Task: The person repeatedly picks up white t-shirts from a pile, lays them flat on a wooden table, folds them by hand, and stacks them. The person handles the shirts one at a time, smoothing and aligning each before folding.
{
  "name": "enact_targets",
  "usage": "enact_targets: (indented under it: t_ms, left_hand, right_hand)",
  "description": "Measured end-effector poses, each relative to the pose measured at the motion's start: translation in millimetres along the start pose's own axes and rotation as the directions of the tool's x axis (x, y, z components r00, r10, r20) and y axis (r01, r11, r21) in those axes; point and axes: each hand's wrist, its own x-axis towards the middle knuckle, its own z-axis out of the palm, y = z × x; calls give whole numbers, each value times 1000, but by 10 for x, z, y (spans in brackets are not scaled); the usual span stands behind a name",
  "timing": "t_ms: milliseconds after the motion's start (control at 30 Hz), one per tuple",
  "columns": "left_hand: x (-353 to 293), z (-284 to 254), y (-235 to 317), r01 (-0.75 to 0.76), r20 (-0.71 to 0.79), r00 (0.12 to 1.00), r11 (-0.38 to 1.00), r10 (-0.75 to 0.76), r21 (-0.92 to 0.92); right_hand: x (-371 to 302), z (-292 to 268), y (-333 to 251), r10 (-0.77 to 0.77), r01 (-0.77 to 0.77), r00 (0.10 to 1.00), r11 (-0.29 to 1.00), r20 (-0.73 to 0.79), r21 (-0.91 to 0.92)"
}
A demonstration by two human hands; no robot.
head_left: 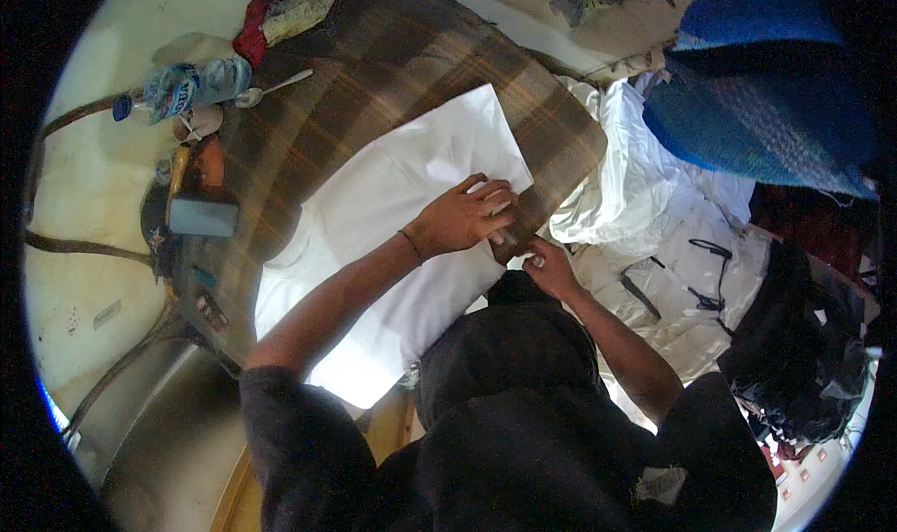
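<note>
A large piece of smooth white cloth (374, 186) lies flat across a brown plaid cover (402, 46), its long side slanting from lower left to upper right. My left hand (467, 219) rests over the right end of the white cloth, fingers bent and closed at its edge. Close to my body, my right hand (553, 269) is pinched at the near right corner, where a bit of white shows between the fingertips. A strip of the brown cover shows between both hands. The thumb of my left hand is mostly hidden.
At the far left are a clear plastic bottle (192, 88), a spoon (276, 87), a grey-blue box-like object (203, 218) and a dark cable (89, 244). Crumpled white fabric (617, 177) lies to the right, below a hanging blue cloth (757, 93). Black fabric (794, 345) sits at far right.
</note>
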Motion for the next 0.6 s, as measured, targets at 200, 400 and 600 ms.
enact_targets:
  t_ms: [200,400,600]
  left_hand:
    - [-44,149,-8,-149,68,987,987,145,64]
    - [162,126,77,7,184,982,988,-36,156]
    - [-36,283,725,222,-229,959,943,-166,248]
  right_hand:
    - [50,370,80,-35,55,970,995,239,-79]
    - [-886,225,669,-30,32,996,999,-78,20]
    - [-1079,452,886,-111,-119,794,936,-597,-332]
